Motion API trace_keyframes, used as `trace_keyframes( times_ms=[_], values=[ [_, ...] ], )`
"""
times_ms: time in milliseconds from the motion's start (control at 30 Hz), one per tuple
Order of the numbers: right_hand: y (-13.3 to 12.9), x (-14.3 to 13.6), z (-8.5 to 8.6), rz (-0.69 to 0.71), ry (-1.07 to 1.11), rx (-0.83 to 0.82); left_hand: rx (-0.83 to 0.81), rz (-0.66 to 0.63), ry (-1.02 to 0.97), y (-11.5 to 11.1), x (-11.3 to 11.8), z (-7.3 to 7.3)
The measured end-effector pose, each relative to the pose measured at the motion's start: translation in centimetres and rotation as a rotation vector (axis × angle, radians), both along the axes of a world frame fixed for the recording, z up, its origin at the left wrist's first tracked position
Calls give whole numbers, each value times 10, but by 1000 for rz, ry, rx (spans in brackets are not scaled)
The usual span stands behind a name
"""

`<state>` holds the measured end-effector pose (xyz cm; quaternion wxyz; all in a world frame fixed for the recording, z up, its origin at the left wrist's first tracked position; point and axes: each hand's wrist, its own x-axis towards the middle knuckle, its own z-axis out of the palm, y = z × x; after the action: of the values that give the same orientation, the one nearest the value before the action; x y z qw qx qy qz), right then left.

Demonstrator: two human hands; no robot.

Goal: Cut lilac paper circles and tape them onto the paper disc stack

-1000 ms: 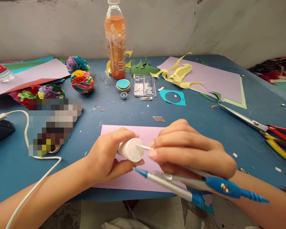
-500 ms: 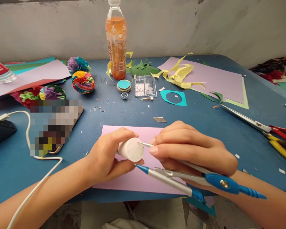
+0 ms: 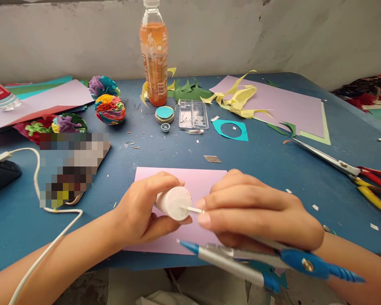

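Note:
My left hand [image 3: 146, 207] is wrapped round a small white cylinder [image 3: 178, 203], possibly a bottle or glue stick, its round end turned to the right. In my right hand [image 3: 260, 207] is a drawing compass [image 3: 300, 258] with a silver and blue pen leg [image 3: 231, 264] hanging below the fingers. Thumb and fingers pinch its thin metal point, whose tip meets the white end near its middle. Under both hands lies a sheet of lilac paper [image 3: 142, 178].
An orange drink bottle [image 3: 155, 63] stands at the back beside paper discs [image 3: 164, 113] and a clear plastic case [image 3: 193, 114]. Scissors [image 3: 349, 167] lie right. Paper flowers [image 3: 110, 109] and a phone-like blurred object [image 3: 73, 173] are left. A white cable [image 3: 63, 237] crosses my left forearm.
The compass point has moved down from the upper part of the white end toward its middle. My right hand and the compass have shifted down and slightly right.

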<state>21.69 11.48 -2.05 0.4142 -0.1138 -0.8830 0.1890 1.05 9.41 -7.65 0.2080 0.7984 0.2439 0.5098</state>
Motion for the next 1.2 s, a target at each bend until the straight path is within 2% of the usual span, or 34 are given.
trace_keyframes(
  times_ms=[133,200,300,467,633,733,900,1000,1200],
  values=[
    [0,0,2,-5,-103,-46,-3,-3,-4,1,0,1],
    [0,0,1,25,-75,-32,9,-17,-3,1,0,1],
    [0,2,0,-20,-9,1,7,-17,-11,1,0,1],
    [-1,5,5,38,-115,-78,8,-15,-18,0,0,2],
    [-1,4,7,-8,-91,-47,2,12,-16,-1,0,2],
    [-1,1,4,40,-64,-40,24,3,-24,0,0,2],
    [0,1,1,-72,-5,11,12,13,-28,0,0,3],
    [0,1,3,8,-108,-24,12,9,-23,0,0,3],
    [0,0,-2,-40,39,16,2,16,-17,1,0,3]
  ],
)
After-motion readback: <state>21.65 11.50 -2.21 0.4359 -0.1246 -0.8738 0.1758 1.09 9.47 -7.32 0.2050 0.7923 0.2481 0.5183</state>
